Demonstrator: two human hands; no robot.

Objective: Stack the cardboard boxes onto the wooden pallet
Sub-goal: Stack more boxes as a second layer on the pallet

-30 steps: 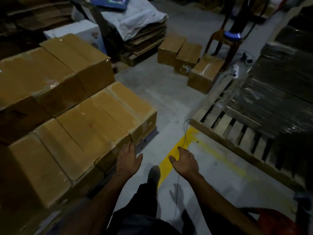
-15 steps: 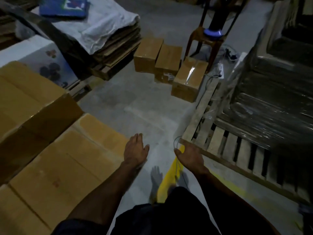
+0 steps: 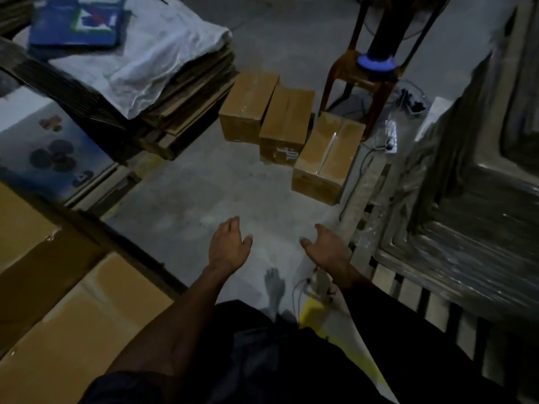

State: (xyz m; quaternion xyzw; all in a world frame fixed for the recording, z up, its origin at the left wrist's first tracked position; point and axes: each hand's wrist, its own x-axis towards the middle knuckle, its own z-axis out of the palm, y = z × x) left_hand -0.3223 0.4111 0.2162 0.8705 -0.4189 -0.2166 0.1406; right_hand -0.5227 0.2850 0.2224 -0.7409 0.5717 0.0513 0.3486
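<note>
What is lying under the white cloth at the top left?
Under the white cloth lies a stack of flattened cardboard sheets; only the edges show. A blue item rests on top of the cloth. The covered top of the stack cannot be seen.

A single head-worn view is aimed forward and down, the grey concrete floor seen near, brown cardboard boxes at 12 o'clock.
</note>
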